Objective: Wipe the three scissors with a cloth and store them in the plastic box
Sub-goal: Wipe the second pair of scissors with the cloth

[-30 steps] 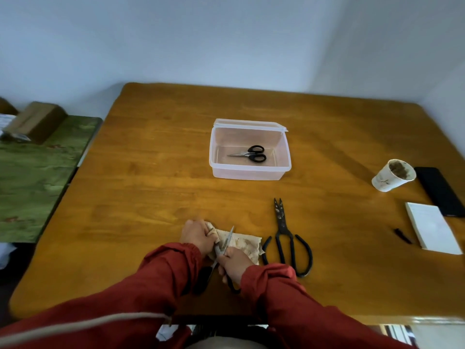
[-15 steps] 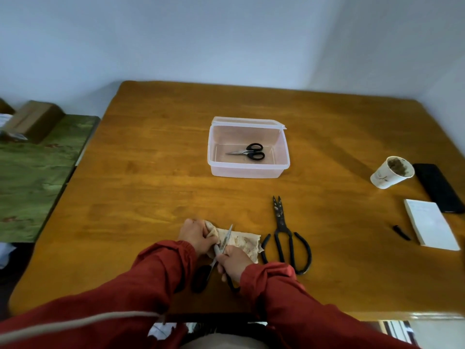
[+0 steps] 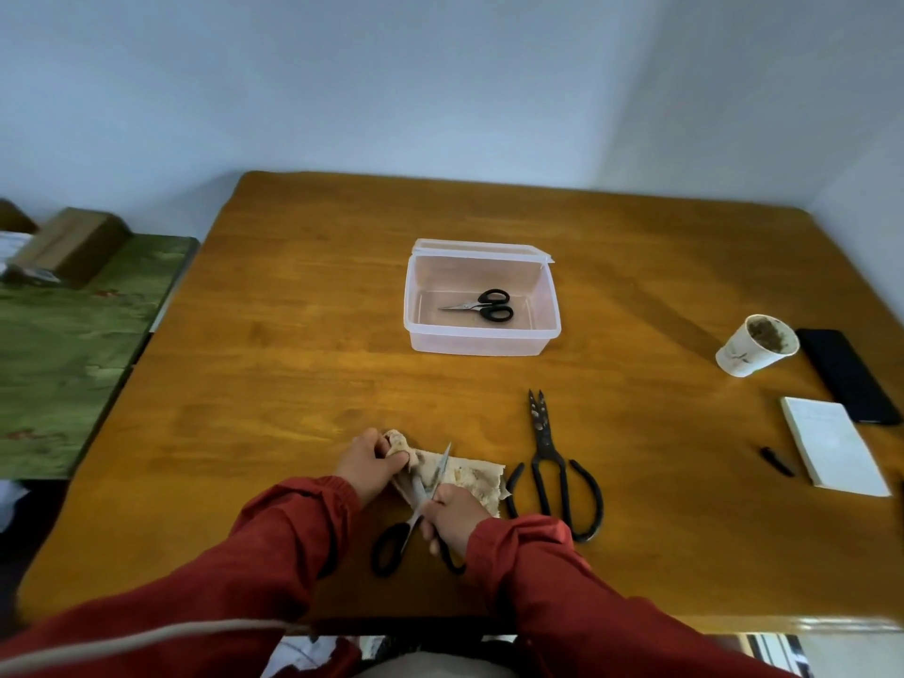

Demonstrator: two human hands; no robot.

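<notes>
Barely anything's shifted: left hand (image 3: pixel 369 464) still pinches the cloth (image 3: pixel 469 477) around a blade of the open scissors (image 3: pixel 444 462), right hand (image 3: pixel 452 523) grips a handle loop. Small scissors (image 3: pixel 482 305) lie in the plastic box (image 3: pixel 482 342) — black shears (image 3: pixel 542 428) just beside the cloth

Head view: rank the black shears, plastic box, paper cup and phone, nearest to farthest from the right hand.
1. Black shears, just right of the right hand.
2. Plastic box, ahead, table centre.
3. Paper cup, far right.
4. Phone, right edge, beyond the cup.
</notes>
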